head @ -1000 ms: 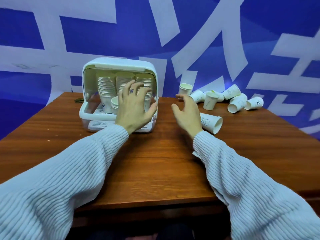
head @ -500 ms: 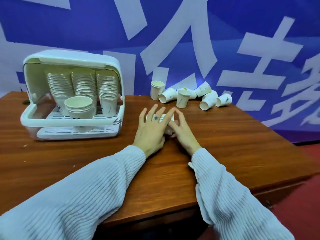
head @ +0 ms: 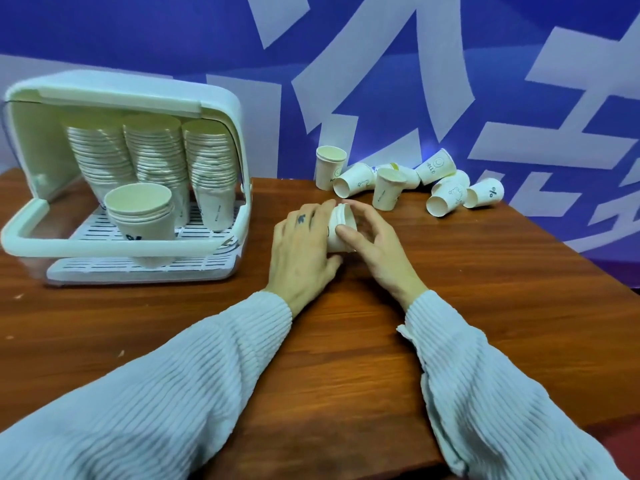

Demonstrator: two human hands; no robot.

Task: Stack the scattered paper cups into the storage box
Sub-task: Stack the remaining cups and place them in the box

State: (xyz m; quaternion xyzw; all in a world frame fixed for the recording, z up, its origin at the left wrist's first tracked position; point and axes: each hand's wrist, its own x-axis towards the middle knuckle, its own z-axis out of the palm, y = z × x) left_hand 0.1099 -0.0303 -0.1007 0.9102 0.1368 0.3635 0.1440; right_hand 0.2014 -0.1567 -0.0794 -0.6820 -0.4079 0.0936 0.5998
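A white paper cup (head: 337,230) lies on its side on the wooden table (head: 485,323), between both hands. My left hand (head: 301,251) covers its left side with fingers curled over it. My right hand (head: 374,244) grips its rim end with thumb and fingers. The white storage box (head: 41,233) stands open at the left, holding three tall cup stacks (head: 156,161) and a short stack (head: 140,209) in front. Several loose cups (head: 388,188) lie scattered at the back right, near the wall.
A blue wall with large white characters (head: 381,81) rises right behind the table. The table's right edge (head: 588,258) slants away beyond the scattered cups. My pale ribbed sleeves (head: 173,393) cover the near part of the table.
My left hand left the storage box and came to the lying cup; both hands closed around it. The view swung right, so the box now sits at the left.
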